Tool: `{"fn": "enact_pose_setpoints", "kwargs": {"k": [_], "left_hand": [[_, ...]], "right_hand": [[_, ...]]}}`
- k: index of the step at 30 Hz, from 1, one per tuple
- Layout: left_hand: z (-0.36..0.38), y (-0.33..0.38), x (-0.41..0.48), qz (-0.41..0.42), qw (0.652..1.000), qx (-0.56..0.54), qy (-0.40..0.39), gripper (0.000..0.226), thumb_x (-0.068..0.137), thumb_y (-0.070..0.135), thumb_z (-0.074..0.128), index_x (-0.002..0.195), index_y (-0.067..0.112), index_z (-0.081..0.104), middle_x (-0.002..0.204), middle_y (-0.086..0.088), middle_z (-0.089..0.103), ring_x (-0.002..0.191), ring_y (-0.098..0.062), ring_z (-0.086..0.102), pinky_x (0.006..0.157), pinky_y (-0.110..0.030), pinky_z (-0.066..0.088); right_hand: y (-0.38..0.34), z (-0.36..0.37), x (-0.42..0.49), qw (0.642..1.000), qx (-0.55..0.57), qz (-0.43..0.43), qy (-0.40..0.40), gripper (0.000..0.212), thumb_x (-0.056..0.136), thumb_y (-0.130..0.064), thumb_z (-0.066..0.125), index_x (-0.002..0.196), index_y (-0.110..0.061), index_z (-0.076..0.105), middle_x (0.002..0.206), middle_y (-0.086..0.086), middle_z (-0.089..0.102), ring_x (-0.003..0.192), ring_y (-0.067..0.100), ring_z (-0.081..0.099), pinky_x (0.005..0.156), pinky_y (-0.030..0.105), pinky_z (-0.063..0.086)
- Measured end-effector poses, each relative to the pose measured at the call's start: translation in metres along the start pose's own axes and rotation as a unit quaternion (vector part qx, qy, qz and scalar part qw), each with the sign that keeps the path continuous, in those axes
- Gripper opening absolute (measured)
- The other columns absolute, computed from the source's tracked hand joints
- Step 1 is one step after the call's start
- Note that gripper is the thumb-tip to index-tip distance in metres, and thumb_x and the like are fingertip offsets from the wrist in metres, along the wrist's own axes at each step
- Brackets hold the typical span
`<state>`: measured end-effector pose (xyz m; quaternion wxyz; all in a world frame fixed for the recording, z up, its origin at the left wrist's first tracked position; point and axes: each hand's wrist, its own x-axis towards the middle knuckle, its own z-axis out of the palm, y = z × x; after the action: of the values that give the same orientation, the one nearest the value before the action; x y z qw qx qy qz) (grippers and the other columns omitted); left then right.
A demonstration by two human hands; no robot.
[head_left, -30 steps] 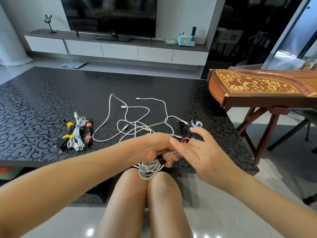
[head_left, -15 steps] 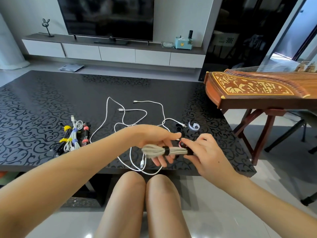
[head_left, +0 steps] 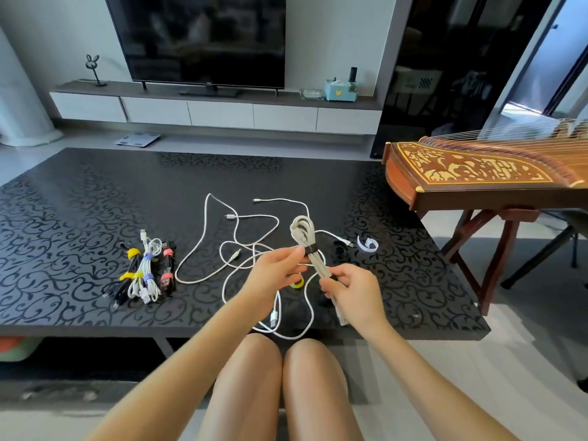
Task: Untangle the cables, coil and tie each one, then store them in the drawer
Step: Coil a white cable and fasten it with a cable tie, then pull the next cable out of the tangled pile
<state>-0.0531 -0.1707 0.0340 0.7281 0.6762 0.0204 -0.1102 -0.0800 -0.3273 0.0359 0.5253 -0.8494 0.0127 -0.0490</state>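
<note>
A coiled grey-white cable [head_left: 304,234] with a dark tie around its middle stands nearly upright above the black patterned table [head_left: 79,218]. My left hand [head_left: 276,268] pinches it at the tie. My right hand [head_left: 348,286] grips its lower end, with the plugs hanging below. Loose white cables [head_left: 237,249] lie tangled on the table behind my hands. At the left lie three tied bundles: black with yellow ties [head_left: 129,273], white with blue ties [head_left: 147,270], black with red ties [head_left: 167,267].
A white tie strip [head_left: 366,244] and a dark tie [head_left: 339,252] lie right of the tangle; a yellow tie [head_left: 297,283] peeks out between my hands. A wooden zither [head_left: 477,173] on a stand sits at the right. The TV cabinet with drawers [head_left: 219,114] is beyond the table.
The coiled cable has swung from lying level between my hands to nearly upright, loops on top. My right hand slid down to its lower end. The view has tilted slightly.
</note>
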Motion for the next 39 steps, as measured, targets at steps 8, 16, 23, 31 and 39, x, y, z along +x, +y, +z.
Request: {"fn": "enact_pose_setpoints", "kwargs": {"k": [8,16,23,31,39], "left_hand": [[-0.041,-0.012,0.007,0.039,0.97,0.088,0.223,0.015,0.09,0.026,0.061,0.086,0.012,0.063,0.061,0.003,0.062,0.052,-0.008,0.054,0.055,-0.029,0.04],[-0.194,-0.012,0.024,-0.054,0.893,0.271,0.356,0.036,0.089,0.025,0.06,0.058,0.008,0.056,0.048,-0.005,0.051,0.05,-0.024,0.051,0.055,-0.034,0.044],[-0.232,-0.015,0.047,-0.123,0.768,0.535,0.329,0.034,0.089,0.036,0.06,0.078,0.004,0.059,0.083,-0.015,0.067,0.08,-0.032,0.063,0.058,-0.029,0.039],[-0.228,-0.02,0.058,-0.125,0.672,0.653,0.327,0.032,0.091,0.029,0.058,0.112,0.007,0.049,0.123,-0.019,0.048,0.106,-0.035,0.051,0.077,-0.037,0.042],[-0.196,-0.012,0.059,-0.014,0.743,0.59,0.315,0.029,0.093,0.029,0.053,0.073,0.009,0.055,0.079,-0.008,0.057,0.08,-0.03,0.058,0.058,-0.03,0.033]], "right_hand": [[-0.035,0.11,0.013,0.993,-0.082,-0.087,0.014,0.011,0.088,-0.014,0.058,0.094,-0.011,0.068,0.082,0.007,0.071,0.082,0.03,0.063,0.069,0.032,0.038],[-0.036,0.152,0.032,0.984,-0.104,-0.083,-0.123,0.031,0.09,-0.02,0.062,0.119,-0.011,0.063,0.112,0.005,0.069,0.107,0.021,0.062,0.099,0.034,0.042],[-0.014,0.171,0.055,0.932,-0.292,-0.18,-0.121,0.027,0.094,-0.021,0.051,0.116,-0.02,0.066,0.111,0.001,0.069,0.108,0.025,0.057,0.094,0.033,0.035],[-0.023,0.234,0.072,0.762,-0.507,-0.357,-0.188,0.021,0.092,-0.008,0.041,0.109,-0.009,0.053,0.107,0.008,0.056,0.101,0.03,0.05,0.092,0.039,0.034],[-0.023,0.226,0.083,0.78,-0.509,-0.303,-0.2,0.007,0.074,-0.026,0.07,0.078,-0.025,0.064,0.077,-0.005,0.063,0.072,0.008,0.061,0.063,0.02,0.046]]}}
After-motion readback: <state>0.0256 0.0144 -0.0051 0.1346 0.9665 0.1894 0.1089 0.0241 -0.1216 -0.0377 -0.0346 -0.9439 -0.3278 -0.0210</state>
